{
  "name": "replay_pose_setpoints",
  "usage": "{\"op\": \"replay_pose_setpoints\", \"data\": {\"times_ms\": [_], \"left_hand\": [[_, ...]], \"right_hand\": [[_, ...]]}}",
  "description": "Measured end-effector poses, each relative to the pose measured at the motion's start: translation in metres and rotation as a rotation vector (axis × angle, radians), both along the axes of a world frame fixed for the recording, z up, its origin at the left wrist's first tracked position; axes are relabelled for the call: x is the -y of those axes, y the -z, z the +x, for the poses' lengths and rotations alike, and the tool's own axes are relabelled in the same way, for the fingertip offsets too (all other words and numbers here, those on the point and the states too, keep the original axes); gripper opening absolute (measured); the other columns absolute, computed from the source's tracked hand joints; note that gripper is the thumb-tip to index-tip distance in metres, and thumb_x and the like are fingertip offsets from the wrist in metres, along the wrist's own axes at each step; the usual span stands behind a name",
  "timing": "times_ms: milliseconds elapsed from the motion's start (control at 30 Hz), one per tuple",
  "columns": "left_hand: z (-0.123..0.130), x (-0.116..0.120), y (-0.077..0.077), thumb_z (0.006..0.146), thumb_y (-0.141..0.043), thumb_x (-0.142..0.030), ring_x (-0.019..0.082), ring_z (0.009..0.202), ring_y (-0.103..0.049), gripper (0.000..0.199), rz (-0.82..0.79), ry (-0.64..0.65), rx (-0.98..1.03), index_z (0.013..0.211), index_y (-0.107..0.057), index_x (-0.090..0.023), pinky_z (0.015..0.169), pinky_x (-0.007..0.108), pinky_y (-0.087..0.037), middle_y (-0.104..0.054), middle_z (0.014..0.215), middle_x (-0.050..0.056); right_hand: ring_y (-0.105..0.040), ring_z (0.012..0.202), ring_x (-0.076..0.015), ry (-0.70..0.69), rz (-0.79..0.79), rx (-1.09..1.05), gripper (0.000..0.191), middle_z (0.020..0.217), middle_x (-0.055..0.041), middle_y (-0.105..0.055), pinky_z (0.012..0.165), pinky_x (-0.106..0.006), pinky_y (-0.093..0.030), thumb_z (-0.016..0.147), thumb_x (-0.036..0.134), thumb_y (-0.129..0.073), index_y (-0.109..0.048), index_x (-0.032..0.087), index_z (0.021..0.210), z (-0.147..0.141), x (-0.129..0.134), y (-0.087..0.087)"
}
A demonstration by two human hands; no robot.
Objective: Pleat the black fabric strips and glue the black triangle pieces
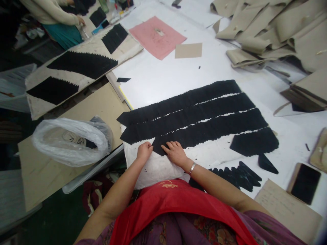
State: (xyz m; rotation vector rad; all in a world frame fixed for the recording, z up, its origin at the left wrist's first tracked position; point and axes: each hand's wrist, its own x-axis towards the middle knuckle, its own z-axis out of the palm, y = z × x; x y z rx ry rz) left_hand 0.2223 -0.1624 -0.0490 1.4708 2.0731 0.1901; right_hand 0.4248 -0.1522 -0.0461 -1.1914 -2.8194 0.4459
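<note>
Rows of black fabric pieces lie overlapped in long strips on a white cloth pad, with narrow white gaps between the strips. At the left end of the third row, my left hand pinches the tip of a black fabric piece. My right hand lies flat over the same row, fingers spread on the fabric. A short fourth row sits at the right end. Close to my right forearm is a fanned pile of loose black pieces, with a single black piece beside it.
A clear plastic bag stands on a brown board at left. Another person's hand is at the far left, near more black pieces. Folded tan material fills the back right. A phone lies on the right.
</note>
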Motion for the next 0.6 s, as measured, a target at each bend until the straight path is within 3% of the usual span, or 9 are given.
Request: {"op": "replay_pose_setpoints", "data": {"times_ms": [600], "left_hand": [[-0.0052,-0.0024,-0.0060,0.076,-0.056,-0.025,0.015,0.070,-0.057,0.010,-0.051,0.037,-0.071,0.076,-0.062,-0.017,0.067,0.024,-0.038,-0.064,0.073,0.003]], "right_hand": [[-0.042,0.107,-0.0251,-0.004,0.015,0.001,0.041,0.121,-0.0132,-0.051,0.091,-0.038,-0.025,0.089,0.020,-0.038,-0.048,0.023,0.129,0.0006,0.0008,0.0018]]}}
